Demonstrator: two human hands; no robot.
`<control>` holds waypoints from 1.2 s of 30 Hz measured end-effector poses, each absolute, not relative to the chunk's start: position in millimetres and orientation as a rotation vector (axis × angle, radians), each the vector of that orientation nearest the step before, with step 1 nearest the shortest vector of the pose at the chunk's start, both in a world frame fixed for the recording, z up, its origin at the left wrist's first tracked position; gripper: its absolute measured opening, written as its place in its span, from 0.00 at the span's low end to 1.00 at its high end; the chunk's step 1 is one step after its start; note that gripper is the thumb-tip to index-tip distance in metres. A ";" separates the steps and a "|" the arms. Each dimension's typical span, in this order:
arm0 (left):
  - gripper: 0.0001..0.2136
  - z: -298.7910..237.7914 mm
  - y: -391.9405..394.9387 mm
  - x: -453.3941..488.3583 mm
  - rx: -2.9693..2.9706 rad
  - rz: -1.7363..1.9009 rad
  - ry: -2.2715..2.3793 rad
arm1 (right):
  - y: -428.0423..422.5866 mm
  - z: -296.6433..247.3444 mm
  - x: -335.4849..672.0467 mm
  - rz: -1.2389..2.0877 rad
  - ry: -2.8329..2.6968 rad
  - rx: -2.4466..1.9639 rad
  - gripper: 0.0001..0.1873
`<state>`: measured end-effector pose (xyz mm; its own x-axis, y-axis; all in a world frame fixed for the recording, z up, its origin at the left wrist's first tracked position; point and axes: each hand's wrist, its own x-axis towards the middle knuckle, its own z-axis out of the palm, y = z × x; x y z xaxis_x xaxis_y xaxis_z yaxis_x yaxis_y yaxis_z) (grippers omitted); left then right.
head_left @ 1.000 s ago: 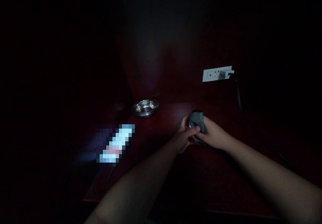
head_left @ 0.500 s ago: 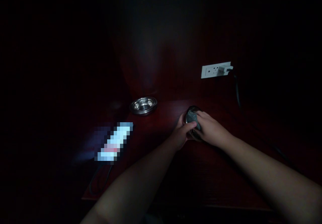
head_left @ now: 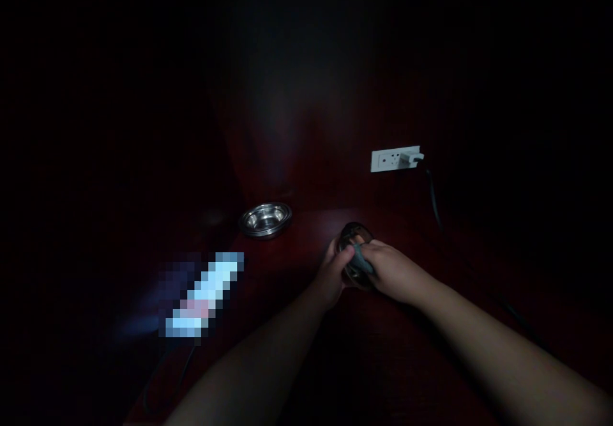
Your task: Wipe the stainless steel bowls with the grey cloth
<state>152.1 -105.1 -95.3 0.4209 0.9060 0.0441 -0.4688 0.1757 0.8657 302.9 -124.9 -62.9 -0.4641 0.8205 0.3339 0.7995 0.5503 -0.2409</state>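
Note:
Both of my hands meet over the dark red table around a small shiny metal bowl (head_left: 353, 229), which is tilted. My left hand (head_left: 334, 271) grips the bowl's left side, its thumb over the rim. My right hand (head_left: 393, 265) is closed on a grey-green cloth (head_left: 363, 259) and presses it against the inside of the bowl. The fingers of the right hand are partly hidden by the bowl and the dim light. Further left and back, a few metal bowls (head_left: 265, 220) appear stacked on the table, apart from my hands.
A lit, blurred-out screen (head_left: 205, 295) is at the left, with a thin cable (head_left: 186, 370) below it. On the back wall a white socket plate (head_left: 385, 160) holds a plug (head_left: 410, 158), whose dark cord (head_left: 433, 199) hangs down. Much of the surroundings is in deep shadow.
The view has tilted up, so everything sits lower and slightly left. My right hand has shifted the cloth within the bowl, and the bowl's opening shows more. Both hands keep their hold.

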 end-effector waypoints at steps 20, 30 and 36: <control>0.29 -99.6 -104.0 149.6 1.080 1.002 0.503 | -128.8 -73.5 289.5 0.200 -2.062 -0.974 0.08; 0.32 -94.4 -106.0 152.9 1.126 1.042 0.467 | -122.9 -73.5 293.0 0.060 -1.861 -1.105 0.07; 0.31 -92.3 -105.5 153.8 1.134 1.083 0.427 | -119.6 -73.9 298.8 -0.065 -1.874 -1.142 0.13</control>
